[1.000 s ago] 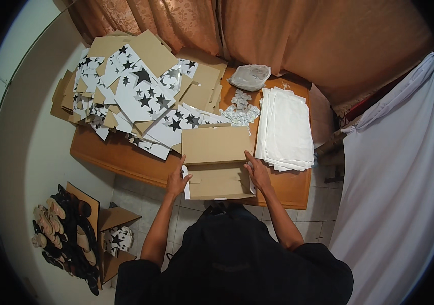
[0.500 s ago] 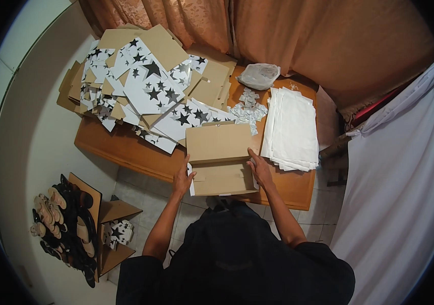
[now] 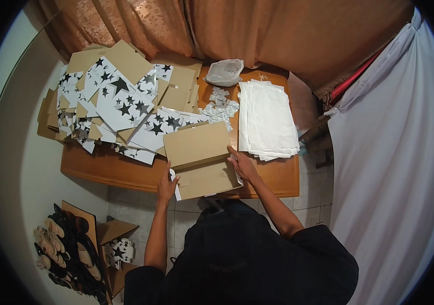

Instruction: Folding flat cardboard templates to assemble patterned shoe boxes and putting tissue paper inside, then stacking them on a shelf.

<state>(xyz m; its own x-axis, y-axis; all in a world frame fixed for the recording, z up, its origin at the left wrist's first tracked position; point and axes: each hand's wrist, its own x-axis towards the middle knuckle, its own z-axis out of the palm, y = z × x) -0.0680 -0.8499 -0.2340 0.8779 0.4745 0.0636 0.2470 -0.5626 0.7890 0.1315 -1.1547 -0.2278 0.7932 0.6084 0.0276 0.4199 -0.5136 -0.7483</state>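
Note:
Between my hands is a cardboard box [image 3: 209,181] with its lid raised, brown inside and white on its outer side edges. It sits at the near edge of the table, tilted slightly, and its inside looks bare. My left hand [image 3: 166,185] grips the box's left side, thumb over the rim. At the right side, my right hand [image 3: 243,165] holds the corner where lid and side wall meet. Just beyond the lid lie small whitish sachets [image 3: 220,110]. A stack of white paper sheets [image 3: 268,118] lies right of the box.
Flat star-printed cardboard pieces [image 3: 120,96] are heaped on the wooden table's [image 3: 110,165] left side. A clear plastic bag [image 3: 224,72] lies behind the sachets. Sandals [image 3: 69,249] fill a rack at lower left. A white cloth [image 3: 379,168] hangs at right, a brown curtain [image 3: 288,35] behind.
The view has shifted, so the table's contents appear further left. Held in both hands, the box has turned a little, its right side now higher. My grip looks the same.

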